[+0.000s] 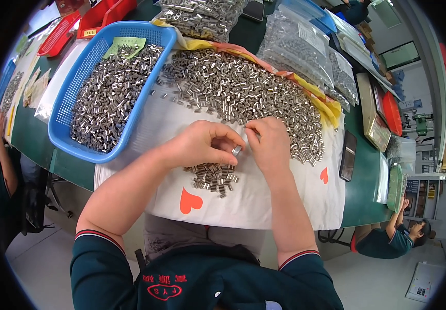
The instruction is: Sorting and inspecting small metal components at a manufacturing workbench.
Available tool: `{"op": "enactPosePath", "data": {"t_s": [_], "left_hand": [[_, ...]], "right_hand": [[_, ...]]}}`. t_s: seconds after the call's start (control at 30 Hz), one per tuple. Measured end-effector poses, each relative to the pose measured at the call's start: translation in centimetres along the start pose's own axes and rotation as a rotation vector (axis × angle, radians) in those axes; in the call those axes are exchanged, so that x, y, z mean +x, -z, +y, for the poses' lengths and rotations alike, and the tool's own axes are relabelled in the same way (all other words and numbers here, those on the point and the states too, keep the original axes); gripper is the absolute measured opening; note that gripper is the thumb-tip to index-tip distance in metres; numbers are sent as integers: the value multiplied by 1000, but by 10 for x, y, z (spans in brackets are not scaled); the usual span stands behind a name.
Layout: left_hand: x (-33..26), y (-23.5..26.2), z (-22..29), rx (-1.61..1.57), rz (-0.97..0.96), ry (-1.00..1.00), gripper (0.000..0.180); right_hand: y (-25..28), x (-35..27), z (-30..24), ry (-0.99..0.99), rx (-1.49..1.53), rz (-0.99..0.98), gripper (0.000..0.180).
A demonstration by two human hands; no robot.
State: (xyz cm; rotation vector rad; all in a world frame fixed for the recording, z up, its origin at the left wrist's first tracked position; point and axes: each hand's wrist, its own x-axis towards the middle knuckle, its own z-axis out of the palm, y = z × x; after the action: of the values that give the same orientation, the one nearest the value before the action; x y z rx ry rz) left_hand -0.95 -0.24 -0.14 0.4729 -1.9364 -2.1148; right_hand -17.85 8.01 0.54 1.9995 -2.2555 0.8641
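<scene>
My left hand [202, 143] curls over the white cloth [254, 206]. Between its thumb and fingers it grips small metal cylinders [237, 150], their shiny round ends showing. Just to the right, my right hand [270, 145] has thumb and index finger drawn together at the near edge of a wide heap of metal cylinders [248, 85]. Whatever is between those fingertips is too small to make out. A smaller pile of like cylinders [213, 178] lies under and nearer than my left hand.
At the left stands a blue plastic basket [57, 121] of cylinders with a green slip. Clear bags of metal parts [290, 46] sit behind the heap. A phone-like dark slab [348, 155] lies right, on the green table [360, 206]. Other people [388, 240] work at both sides.
</scene>
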Motion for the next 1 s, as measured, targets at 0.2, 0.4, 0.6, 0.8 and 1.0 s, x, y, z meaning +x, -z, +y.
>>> {"op": "enactPosePath", "data": {"t_s": [0.2,0.4,0.6,0.8,1.0], "left_hand": [[3,6,3,-221,102,3,31],[4,8,0,-288,112,17,33],[4,6,3,-202,130,29,37],[3,4,-1,-175,171,-11,35],[2,2,2,-51,192,0,33]], "right_hand": [[2,-4,-4,-30,-26,-81,6],[10,-7,-7,-256,522,-128,8],[10,-9,-10,-237,842,-164,11],[16,-9,-18,-151,660,-147,9],[17,-12,-23,-67,441,-114,8]]}}
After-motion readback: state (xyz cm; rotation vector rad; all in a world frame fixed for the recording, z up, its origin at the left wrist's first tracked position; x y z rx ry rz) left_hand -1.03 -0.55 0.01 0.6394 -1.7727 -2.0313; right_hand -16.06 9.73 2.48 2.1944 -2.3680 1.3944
